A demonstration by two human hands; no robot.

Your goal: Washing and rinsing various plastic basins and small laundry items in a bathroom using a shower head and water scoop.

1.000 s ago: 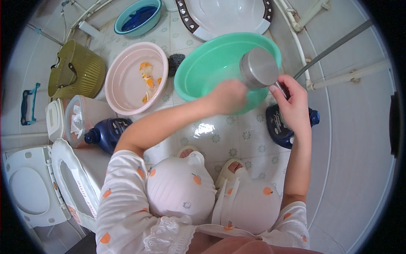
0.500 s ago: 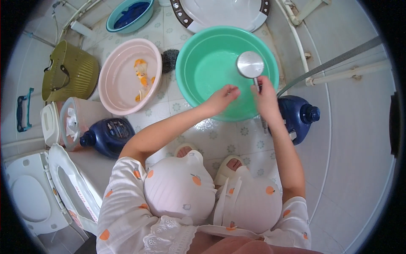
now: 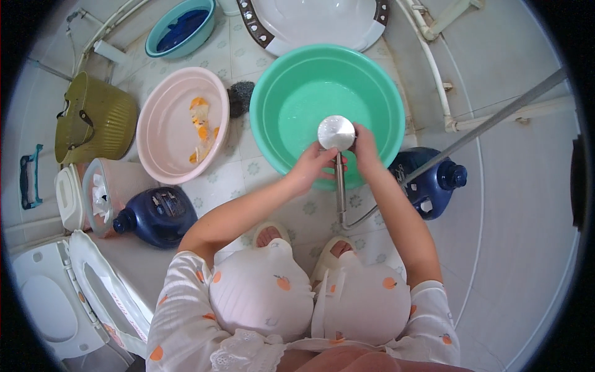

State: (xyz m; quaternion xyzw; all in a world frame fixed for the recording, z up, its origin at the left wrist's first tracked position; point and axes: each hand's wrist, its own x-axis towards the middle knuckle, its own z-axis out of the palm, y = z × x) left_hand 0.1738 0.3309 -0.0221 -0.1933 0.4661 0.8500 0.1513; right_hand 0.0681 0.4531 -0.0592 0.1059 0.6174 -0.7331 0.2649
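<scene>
A silver shower head [image 3: 336, 132] hangs over the near part of a large green basin [image 3: 266, 133], its round face up and its handle pointing back toward me. My left hand [image 3: 313, 166] is closed on the neck from the left, just below the round face. At the right rim of the face, my right hand [image 3: 365, 152] grips the shower head too, its fingertips partly hidden behind it. From the handle's lower end a grey hose [image 3: 489, 133] curves round and rises to the right. Shallow clear water [image 3: 322, 111] seems to lie in the basin.
On the left stands a pink basin [image 3: 162, 102] with an orange-and-white cloth [image 3: 199, 118]. Dark blue jugs [image 3: 162, 217] flank me, one by the right wall. Beyond are an olive basket [image 3: 105, 118], a teal basin [image 3: 158, 46] with dark blue cloth, and a white tub [image 3: 316, 25].
The shower head has come left and toward me, its handle now pointing at me. My left hand has closed on its neck, and my right hand has shifted up to its rim.
</scene>
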